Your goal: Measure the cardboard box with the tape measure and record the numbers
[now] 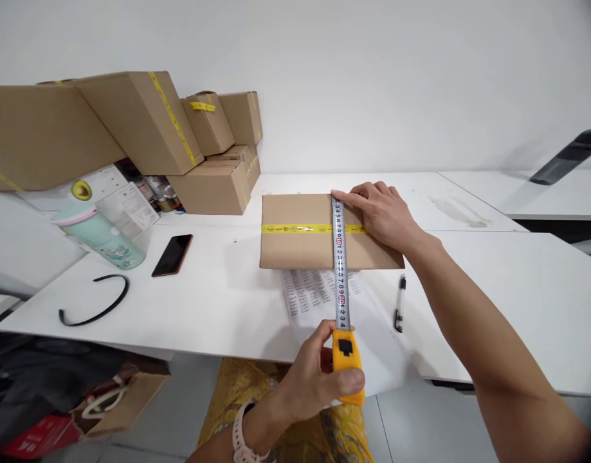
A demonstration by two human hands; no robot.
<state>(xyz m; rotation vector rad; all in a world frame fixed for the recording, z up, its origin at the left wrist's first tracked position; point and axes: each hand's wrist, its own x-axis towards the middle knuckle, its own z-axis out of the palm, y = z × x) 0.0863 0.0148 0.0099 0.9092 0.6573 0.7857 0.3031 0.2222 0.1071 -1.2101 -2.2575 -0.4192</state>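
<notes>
A flat cardboard box [300,247] with a yellow tape stripe lies on the white table [213,302]. My left hand [319,379] is closed round the yellow tape measure case [346,363] near the table's front edge. The steel tape blade [340,263] runs from the case across the box to its far edge. My right hand [384,215] lies on the right part of the box, its fingers pressing the blade's end at the far edge. A printed sheet of paper [324,296] lies under the box's near side.
A black pen [399,305] lies right of the sheet. A black phone [172,254], a mint-green bottle [100,235] on its side and a curved black band [97,302] lie at left. Several cardboard boxes [145,122] are stacked at back left. Bags [107,402] sit on the floor.
</notes>
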